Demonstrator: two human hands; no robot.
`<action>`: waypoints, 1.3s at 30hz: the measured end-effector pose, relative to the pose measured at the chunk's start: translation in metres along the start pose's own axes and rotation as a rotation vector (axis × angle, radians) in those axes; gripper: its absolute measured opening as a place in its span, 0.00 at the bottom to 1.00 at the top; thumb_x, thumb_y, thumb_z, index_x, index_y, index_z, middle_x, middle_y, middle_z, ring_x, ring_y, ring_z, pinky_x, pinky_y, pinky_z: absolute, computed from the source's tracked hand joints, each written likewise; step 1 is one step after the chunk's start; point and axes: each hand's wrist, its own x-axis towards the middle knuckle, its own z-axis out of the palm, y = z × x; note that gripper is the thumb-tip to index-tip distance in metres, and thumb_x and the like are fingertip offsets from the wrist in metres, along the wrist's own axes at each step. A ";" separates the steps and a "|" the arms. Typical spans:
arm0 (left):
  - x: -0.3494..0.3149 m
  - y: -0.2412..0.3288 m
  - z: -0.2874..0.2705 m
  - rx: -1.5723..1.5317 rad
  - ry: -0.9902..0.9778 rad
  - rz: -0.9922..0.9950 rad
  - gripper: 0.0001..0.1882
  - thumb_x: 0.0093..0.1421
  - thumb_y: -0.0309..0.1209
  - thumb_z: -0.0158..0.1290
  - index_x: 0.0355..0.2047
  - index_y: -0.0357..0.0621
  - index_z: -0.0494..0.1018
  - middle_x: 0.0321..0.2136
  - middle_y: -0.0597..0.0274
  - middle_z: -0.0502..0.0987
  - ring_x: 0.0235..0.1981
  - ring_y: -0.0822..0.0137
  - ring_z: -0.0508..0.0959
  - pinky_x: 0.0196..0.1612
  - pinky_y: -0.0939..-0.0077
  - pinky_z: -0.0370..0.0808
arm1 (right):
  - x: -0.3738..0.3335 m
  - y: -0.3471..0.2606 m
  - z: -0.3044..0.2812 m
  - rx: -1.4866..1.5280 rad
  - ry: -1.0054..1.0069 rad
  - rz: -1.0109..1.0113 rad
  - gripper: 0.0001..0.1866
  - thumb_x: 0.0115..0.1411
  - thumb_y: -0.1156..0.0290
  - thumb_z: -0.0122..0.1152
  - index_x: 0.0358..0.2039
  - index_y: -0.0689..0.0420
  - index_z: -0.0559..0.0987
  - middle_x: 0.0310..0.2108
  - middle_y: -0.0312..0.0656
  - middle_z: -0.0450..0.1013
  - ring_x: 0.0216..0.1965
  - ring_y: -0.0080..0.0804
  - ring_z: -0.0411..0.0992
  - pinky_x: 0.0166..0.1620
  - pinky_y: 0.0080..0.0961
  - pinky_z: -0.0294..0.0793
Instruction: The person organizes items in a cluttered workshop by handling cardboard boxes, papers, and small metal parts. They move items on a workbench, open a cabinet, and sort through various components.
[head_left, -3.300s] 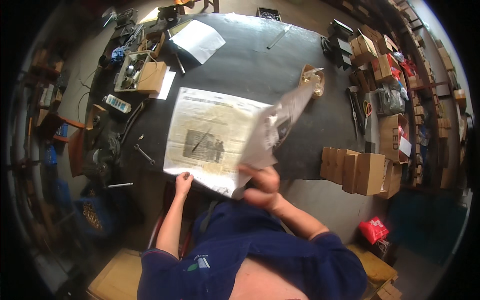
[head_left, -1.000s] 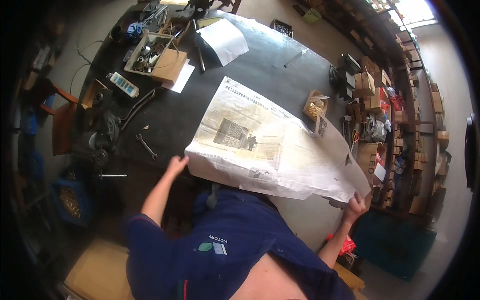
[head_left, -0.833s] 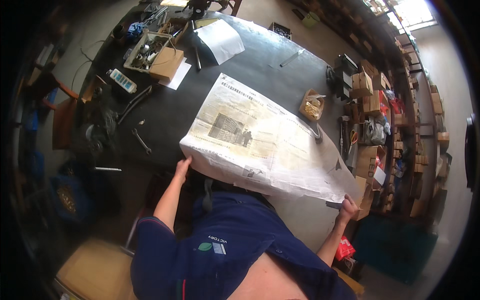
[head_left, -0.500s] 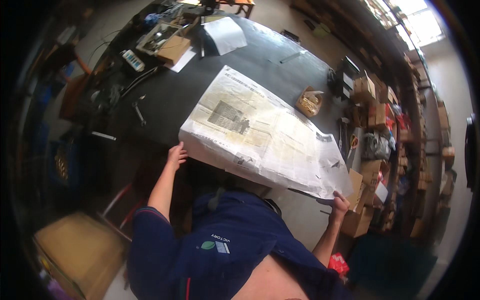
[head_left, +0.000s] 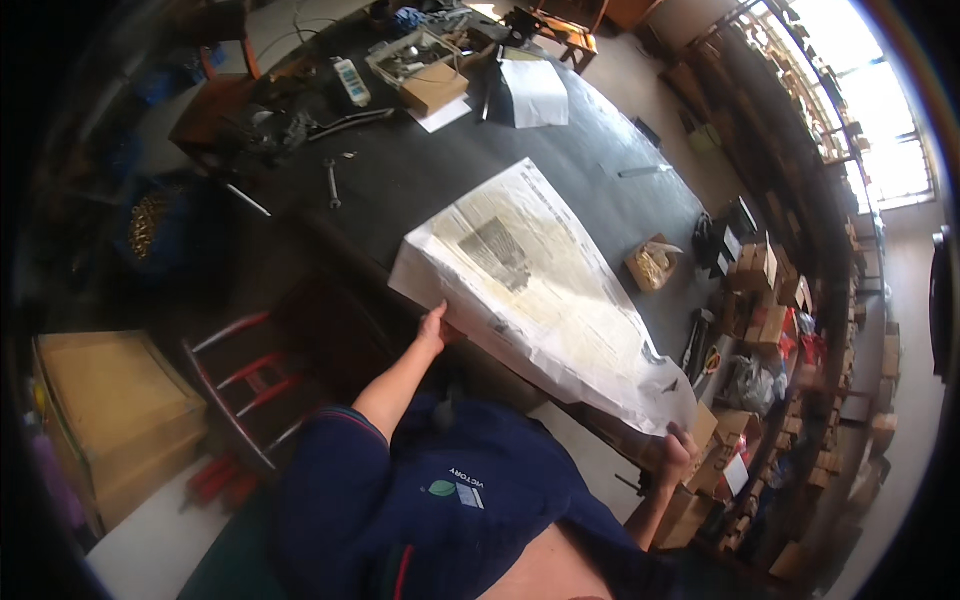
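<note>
A large sheet of newspaper [head_left: 560, 290] lies slanting across the near side of the dark table, its near edge lifted and hanging over the table's rim. My left hand [head_left: 436, 328] grips that near edge towards the left, the fingers partly hidden by the paper. At the sheet's right corner my right hand [head_left: 680, 450] is closed in a pinch on the paper. The newspaper is creased and curls up near the right hand. A small open box of brass-coloured parts [head_left: 653, 264] stands just beyond the sheet's right side.
On the dark table [head_left: 420, 180] lie a wrench [head_left: 333, 184], a white bottle [head_left: 352, 82], a white sheet [head_left: 535, 93] and a tray of parts [head_left: 415, 55]. A red-framed chair [head_left: 250, 375] and a large carton [head_left: 120, 410] stand left. Shelves with boxes [head_left: 770, 330] line the right.
My left hand has moved right along the newspaper's near edge. The sheet's near side is more folded up, and the right hand keeps its corner. The view has turned.
</note>
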 end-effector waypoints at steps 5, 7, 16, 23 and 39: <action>-0.007 0.030 0.005 0.113 0.260 0.561 0.08 0.42 0.22 0.55 0.26 0.37 0.71 0.28 0.63 0.73 0.28 0.70 0.72 0.34 0.76 0.68 | 0.023 -0.019 -0.011 -0.349 -0.127 -0.394 0.14 0.40 0.74 0.51 0.29 0.67 0.77 0.30 0.49 0.72 0.33 0.38 0.70 0.38 0.22 0.68; -0.034 0.069 0.025 0.261 0.236 0.836 0.10 0.42 0.22 0.52 0.29 0.34 0.71 0.29 0.64 0.73 0.29 0.72 0.71 0.36 0.77 0.67 | 0.030 -0.060 -0.001 -0.124 0.005 -0.236 0.17 0.39 0.77 0.48 0.33 0.68 0.76 0.29 0.47 0.72 0.33 0.37 0.71 0.38 0.22 0.68; -0.145 0.164 -0.017 0.480 0.195 0.859 0.14 0.41 0.22 0.50 0.32 0.34 0.70 0.28 0.66 0.72 0.27 0.73 0.71 0.30 0.79 0.67 | -0.008 -0.043 0.034 0.214 -0.187 -0.011 0.18 0.38 0.77 0.46 0.31 0.69 0.76 0.30 0.45 0.71 0.36 0.30 0.68 0.43 0.21 0.65; -0.215 0.210 0.028 0.864 0.072 0.792 0.20 0.41 0.21 0.46 0.39 0.32 0.69 0.31 0.61 0.74 0.30 0.70 0.74 0.31 0.77 0.71 | 0.000 -0.075 0.006 0.292 -0.011 -0.184 0.18 0.37 0.80 0.47 0.32 0.65 0.76 0.27 0.43 0.69 0.29 0.31 0.69 0.32 0.21 0.67; -0.368 0.208 0.229 1.502 -0.442 1.140 0.21 0.42 0.24 0.47 0.40 0.32 0.67 0.31 0.66 0.73 0.31 0.77 0.72 0.37 0.83 0.69 | -0.011 -0.126 0.011 0.522 -0.161 -0.397 0.21 0.37 0.77 0.47 0.35 0.68 0.74 0.32 0.40 0.67 0.33 0.25 0.67 0.36 0.16 0.65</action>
